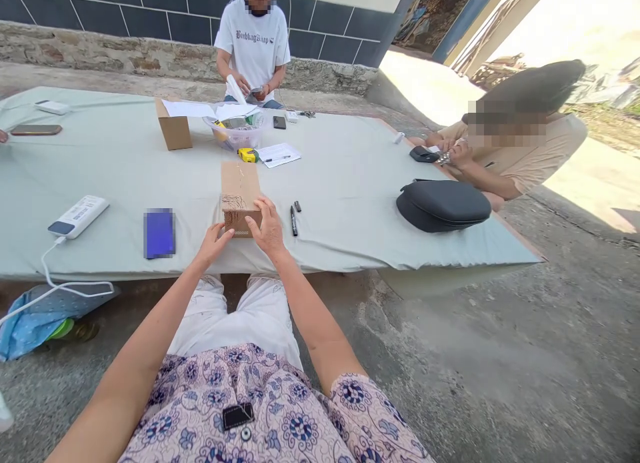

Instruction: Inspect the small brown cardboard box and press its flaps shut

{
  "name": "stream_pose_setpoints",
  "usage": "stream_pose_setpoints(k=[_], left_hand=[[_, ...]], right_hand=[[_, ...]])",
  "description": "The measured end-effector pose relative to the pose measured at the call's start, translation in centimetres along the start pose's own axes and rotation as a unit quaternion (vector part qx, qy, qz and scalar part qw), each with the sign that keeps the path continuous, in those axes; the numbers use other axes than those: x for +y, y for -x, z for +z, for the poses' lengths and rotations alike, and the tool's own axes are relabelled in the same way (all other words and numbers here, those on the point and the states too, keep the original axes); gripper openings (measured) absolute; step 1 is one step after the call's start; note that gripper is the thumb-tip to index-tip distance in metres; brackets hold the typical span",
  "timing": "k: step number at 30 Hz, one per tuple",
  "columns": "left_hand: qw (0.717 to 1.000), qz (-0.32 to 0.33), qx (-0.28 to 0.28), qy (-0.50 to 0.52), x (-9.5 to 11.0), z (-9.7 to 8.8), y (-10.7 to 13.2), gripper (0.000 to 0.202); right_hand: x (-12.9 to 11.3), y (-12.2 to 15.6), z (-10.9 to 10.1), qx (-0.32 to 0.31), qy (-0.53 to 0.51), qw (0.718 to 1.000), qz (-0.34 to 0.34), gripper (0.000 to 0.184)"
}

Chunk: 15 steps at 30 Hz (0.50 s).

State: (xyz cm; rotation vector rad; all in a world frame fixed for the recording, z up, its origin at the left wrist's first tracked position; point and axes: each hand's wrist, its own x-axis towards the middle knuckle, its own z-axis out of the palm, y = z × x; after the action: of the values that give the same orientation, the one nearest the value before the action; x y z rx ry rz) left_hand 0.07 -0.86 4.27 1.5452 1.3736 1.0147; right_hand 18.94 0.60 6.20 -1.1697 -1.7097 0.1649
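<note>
A small brown cardboard box (241, 183) stands near the front edge of the table, with dark scribbled lines on its top and near face. My left hand (214, 244) grips its near left corner, thumb against the near face. On the opposite side, my right hand (269, 227) has its fingers over the right edge and its thumb on the front face. The box is held between both hands. Just right of it lies an uncapped black marker (293, 221), its cap (298, 206) separate beside it. A purple-blue rectangular item (160, 233) lies to the left.
A white power bank (79, 216) with a cable lies left. Behind stand another carton (175, 133) and a plastic basket (235, 137), near a yellow tape measure (248, 155) and paper (281, 155). A black case (443, 206) is right. Two people sit around the cloth-covered table (340, 183).
</note>
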Motion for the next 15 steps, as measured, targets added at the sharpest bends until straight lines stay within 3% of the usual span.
stream_pose_setpoints(k=[4,9,15], left_hand=[[0.999,-0.024,0.021,0.004,0.0,-1.1,-0.2,0.078],[0.996,0.049,0.062,0.031,2.0,-2.0,-2.6,0.082],[0.986,0.129,0.091,-0.049,4.8,0.2,-5.8,0.072]], right_hand=[[0.4,0.1,0.6,-0.01,-0.017,1.0,0.007,0.037],[0.9,0.3,0.6,-0.013,-0.022,1.0,0.015,0.042],[0.9,0.4,0.9,-0.004,-0.03,0.999,0.018,0.044]])
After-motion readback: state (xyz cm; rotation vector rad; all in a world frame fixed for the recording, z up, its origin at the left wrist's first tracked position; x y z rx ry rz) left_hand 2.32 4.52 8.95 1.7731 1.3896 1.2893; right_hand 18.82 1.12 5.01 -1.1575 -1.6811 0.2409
